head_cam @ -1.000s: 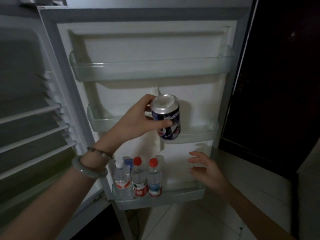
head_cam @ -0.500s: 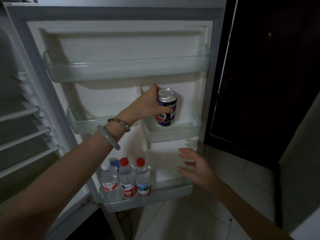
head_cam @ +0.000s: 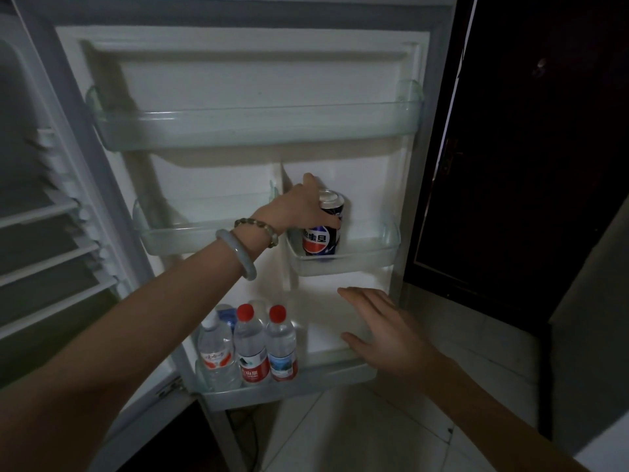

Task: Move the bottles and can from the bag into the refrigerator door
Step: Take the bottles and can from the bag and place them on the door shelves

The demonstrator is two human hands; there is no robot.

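At centre frame, the left hand [head_cam: 296,206] grips a cola can [head_cam: 322,229] in the small door bin [head_cam: 367,258]; a careless release could tip it, while the right hand [head_cam: 388,332] hovers open, empty.

The can [head_cam: 323,226] is glossy metal with a silver top. The bottles [head_cam: 250,345] are clear plastic, and the door shelves [head_cam: 258,126] are translucent, smooth plastic. The bangle [head_cam: 238,253] looks polished.

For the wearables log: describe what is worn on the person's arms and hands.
Both forearms are bare, no sleeves or gloves showing. The left wrist carries a smooth pale grey-green bangle and, nearer the left hand, a beaded bracelet. The right hand shows no ring, watch or band.
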